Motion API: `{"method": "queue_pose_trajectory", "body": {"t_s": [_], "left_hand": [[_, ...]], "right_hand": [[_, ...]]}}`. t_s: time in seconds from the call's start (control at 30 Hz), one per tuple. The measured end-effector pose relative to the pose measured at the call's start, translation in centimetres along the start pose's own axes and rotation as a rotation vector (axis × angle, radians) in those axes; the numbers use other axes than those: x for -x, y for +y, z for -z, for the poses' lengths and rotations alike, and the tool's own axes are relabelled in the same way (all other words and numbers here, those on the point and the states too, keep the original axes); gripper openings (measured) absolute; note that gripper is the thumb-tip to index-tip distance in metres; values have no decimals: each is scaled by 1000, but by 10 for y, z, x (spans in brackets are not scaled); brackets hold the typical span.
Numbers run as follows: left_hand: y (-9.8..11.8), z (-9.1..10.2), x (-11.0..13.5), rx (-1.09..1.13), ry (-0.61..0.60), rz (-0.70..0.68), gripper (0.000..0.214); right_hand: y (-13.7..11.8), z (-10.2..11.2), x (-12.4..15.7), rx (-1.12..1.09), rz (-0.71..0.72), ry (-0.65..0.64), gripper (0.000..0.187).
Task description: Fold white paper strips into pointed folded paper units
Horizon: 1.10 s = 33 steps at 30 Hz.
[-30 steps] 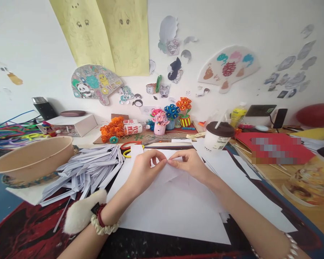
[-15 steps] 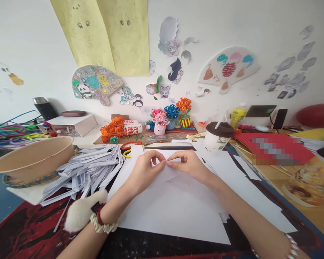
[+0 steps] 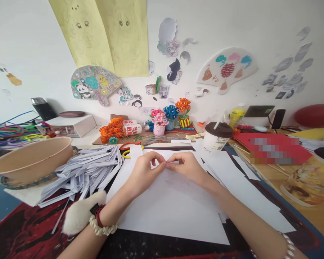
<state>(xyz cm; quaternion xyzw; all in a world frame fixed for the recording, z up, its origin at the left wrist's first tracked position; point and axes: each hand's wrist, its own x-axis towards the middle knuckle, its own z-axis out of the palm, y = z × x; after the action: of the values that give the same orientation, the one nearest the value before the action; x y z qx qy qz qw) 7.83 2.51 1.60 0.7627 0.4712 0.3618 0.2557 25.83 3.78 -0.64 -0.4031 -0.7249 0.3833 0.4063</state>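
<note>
My left hand [image 3: 147,171] and my right hand [image 3: 189,168] meet fingertip to fingertip above a large white sheet of paper [image 3: 172,219]. Each hand is closed in a pinch of thumb and forefinger. Between them is a piece of white paper, mostly hidden by the fingers and hard to tell from the sheet behind. A small white paper strip [image 3: 135,153] stands out just beyond my left hand. To the left lies a heap of folded white paper strips [image 3: 89,171].
Left of the heap stands a beige basin [image 3: 32,158]. Scissors with coloured handles [image 3: 126,154] lie behind my left hand. A lidded cup with a straw [image 3: 217,138] stands at the right, near more white sheets [image 3: 248,194]. Crafted flowers in pots [image 3: 159,127] line the back.
Both hands keep their pinch at nearly the same spot. The paper below the fingertips shows less than before. The view has shifted slightly.
</note>
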Motion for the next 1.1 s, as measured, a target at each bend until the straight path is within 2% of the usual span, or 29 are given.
{"method": "queue_pose_trajectory", "body": {"t_s": [0.13, 0.37, 0.63, 0.8, 1.1], "left_hand": [[-1, 0, 0, 5, -5, -1, 12], [-2, -1, 0, -6, -33, 29, 12], [-1, -3, 3, -119, -44, -29, 10], [1, -3, 4, -149, -53, -18, 9], [6, -2, 5, -165, -43, 4, 8]], "right_hand": [[1, 0, 0, -17, -3, 1, 30], [6, 3, -3, 100, 7, -6, 32], [4, 7, -1, 23, -24, -65, 31], [1, 10, -1, 20, -14, -85, 25], [2, 2, 0, 122, 64, 47, 15]]}}
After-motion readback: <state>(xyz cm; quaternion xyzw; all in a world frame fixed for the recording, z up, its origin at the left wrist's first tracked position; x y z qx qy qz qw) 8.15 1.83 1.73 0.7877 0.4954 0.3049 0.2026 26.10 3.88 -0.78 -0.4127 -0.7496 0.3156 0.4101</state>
